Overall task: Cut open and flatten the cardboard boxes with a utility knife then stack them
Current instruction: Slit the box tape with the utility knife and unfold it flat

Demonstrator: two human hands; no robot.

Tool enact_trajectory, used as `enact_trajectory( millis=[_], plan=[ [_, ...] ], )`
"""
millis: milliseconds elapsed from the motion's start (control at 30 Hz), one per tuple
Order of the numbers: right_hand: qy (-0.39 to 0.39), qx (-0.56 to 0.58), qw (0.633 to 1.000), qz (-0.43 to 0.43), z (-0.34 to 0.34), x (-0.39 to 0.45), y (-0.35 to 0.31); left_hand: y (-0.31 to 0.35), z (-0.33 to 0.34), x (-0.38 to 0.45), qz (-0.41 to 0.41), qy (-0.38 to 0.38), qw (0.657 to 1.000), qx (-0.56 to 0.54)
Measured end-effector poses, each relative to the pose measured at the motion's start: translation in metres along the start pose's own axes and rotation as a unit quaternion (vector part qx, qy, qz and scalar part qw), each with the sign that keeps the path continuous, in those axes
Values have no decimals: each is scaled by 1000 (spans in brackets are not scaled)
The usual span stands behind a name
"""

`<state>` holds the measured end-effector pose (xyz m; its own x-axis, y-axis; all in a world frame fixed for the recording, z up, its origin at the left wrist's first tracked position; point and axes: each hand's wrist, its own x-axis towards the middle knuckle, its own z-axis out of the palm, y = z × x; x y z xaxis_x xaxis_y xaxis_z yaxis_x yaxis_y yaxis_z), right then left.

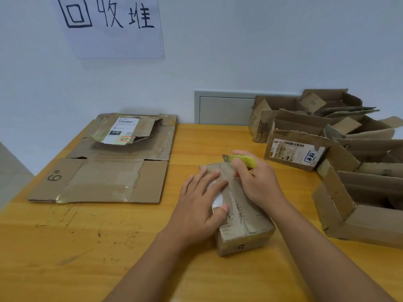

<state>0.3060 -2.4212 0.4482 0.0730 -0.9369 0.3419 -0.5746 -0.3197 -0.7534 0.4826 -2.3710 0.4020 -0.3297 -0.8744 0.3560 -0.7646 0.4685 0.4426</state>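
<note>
The right hand (254,179) is curled tight round a yellow-green utility knife (241,159), blade pointing away from the person at the far end of the small taped box (239,210), tip at or just above the tape seam; can't tell if it's touching. The left hand (201,199) lies flat w/ fingers straight, pressing the box top just left of the seam, partly over a white label. The box sits closed on the bench (87,247), centre-right, near the front edge. The step in hand looks like slitting the top seam: best to keep the blade shallow so it only parts the tape, run it straight along the centre line, and keep the left fingers off to the side of the cut path, since the thumb sits v. close to the seam. Steady downward pressure from the left hand should stop the box skidding. Count: 1 knife, 1 closed box being worked, 2 hands. A flattened stack (104,171) lies at far left by the wall, approx 2 sheets visible, the top one smaller w/ a shipping label. On the right a pile of open boxes (340,162) waits, at least 6; exact no. unclear as they overlap. On the wall hang 1 paper sign (113,25) and 1 grey panel (224,110).
</note>
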Motion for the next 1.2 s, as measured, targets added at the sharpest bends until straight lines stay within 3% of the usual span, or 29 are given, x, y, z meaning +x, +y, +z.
enact_trajectory(
  millis=[267, 600, 1200],
  plan=[
    [-38, -73, 996, -30, 4, -3, -1, 1, 8, -3, 3, 32, 999, -2],
    [0, -123, 988, -96, 5, -9, -5, -1, 4, -5, 14, 12, 998, -65],
    [-36, -198, 971, -132, -2, -19, -10, -2, 15, -6, -14, 49, 999, -15]
  ],
)
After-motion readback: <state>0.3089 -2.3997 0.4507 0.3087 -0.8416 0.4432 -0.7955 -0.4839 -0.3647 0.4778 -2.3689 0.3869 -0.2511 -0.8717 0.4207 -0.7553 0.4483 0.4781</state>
